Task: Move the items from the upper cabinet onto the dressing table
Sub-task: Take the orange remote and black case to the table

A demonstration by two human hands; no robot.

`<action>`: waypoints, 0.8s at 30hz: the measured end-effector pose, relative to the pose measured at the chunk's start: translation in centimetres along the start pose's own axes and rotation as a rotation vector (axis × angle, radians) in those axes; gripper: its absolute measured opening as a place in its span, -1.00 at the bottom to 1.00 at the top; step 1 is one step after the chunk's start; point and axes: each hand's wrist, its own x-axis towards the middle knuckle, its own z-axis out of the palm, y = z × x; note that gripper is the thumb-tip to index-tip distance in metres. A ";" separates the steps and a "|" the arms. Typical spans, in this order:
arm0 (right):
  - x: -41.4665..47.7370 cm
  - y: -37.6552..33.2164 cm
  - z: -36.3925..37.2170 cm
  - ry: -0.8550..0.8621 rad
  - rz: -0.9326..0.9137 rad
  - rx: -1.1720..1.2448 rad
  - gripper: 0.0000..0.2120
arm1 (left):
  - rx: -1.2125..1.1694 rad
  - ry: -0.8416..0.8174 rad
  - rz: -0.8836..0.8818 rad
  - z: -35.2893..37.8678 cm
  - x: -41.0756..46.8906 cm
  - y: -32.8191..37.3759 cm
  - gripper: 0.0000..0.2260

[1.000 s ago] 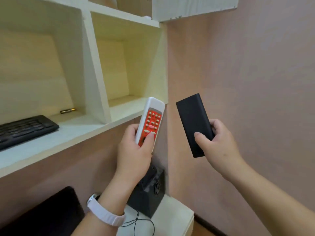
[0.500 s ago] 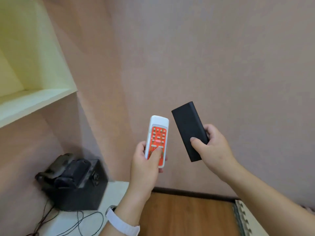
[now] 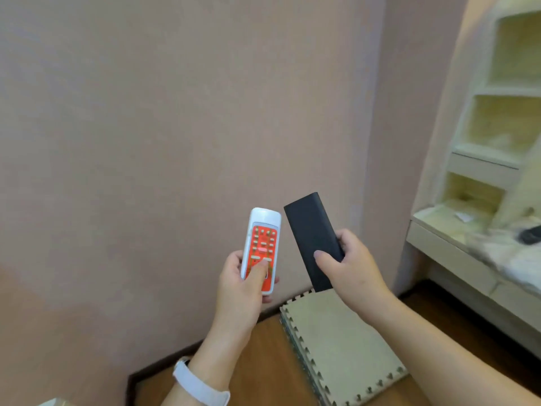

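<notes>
The left hand [image 3: 243, 291] pinches a light, rigid remote control [image 3: 261, 249] by its lower half, the right hand [image 3: 349, 271] likewise clamps a denser, smooth black power bank [image 3: 313, 240], both aloft, well short of the counter [image 3: 456, 253].

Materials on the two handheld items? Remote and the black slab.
Remote: looks like glossy white plastic, with highlights along its rounded top; orange-red face with pale buttons, maybe rubber. Black slab: uniform matte, no reflections, likely soft-touch plastic or coated metal; can't tell which.

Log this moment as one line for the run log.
phase: carrying | left hand: holds white-and-red remote | right hand: holds black slab | dressing table: at right, items not yet placed
</notes>
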 end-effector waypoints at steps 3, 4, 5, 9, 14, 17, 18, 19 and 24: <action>-0.4 2.6 -6.7 0.078 0.033 -0.001 -0.88 | -0.029 -0.089 -0.009 7.2 -0.9 0.4 -0.93; -0.7 3.5 -9.0 0.108 0.046 -0.004 -0.87 | -0.032 -0.122 -0.015 9.6 -1.2 0.5 -0.93; -1.0 4.3 -11.2 0.143 0.062 -0.009 -0.87 | -0.030 -0.156 -0.020 12.0 -1.5 0.5 -0.94; -3.0 6.9 -19.0 0.284 0.144 -0.012 -0.85 | -0.013 -0.349 -0.016 20.4 -3.6 1.1 -0.93; -6.0 9.9 -26.4 0.468 0.229 0.008 -0.87 | 0.006 -0.555 -0.006 28.8 -6.0 1.1 -0.94; -7.6 11.4 -29.0 0.560 0.277 0.009 -0.88 | 0.018 -0.647 -0.006 32.3 -6.9 0.4 -0.93; -8.1 12.0 -29.8 0.590 0.294 0.000 -0.88 | 0.026 -0.678 -0.013 33.5 -7.1 0.1 -0.92; -8.6 12.5 -30.7 0.623 0.319 -0.012 -0.88 | 0.034 -0.716 -0.020 34.9 -7.3 -0.3 -0.91; -10.2 15.0 -34.6 0.779 0.422 -0.038 -0.87 | 0.037 -0.893 -0.061 41.6 -8.4 -1.7 -0.90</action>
